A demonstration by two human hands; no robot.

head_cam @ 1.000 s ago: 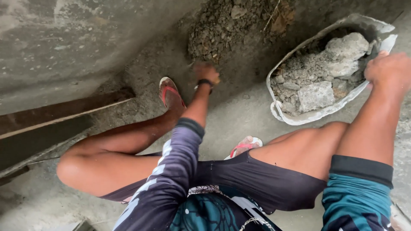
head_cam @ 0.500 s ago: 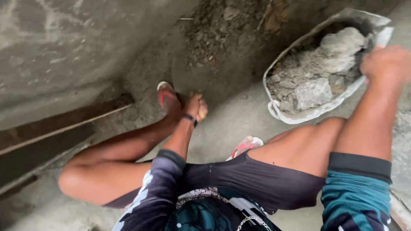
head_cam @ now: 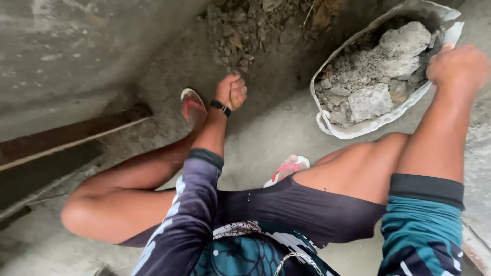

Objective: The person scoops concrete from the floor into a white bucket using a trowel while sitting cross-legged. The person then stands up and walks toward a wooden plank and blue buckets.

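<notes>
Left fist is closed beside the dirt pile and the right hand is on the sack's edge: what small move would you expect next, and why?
Probably the left hand swings right and opens over the white sack. It is clenched in a fist just below the dirt pile, though what it holds is hidden. The right hand grips the sack's rim, keeping its mouth open, and rubble chunks already lie inside.
</notes>
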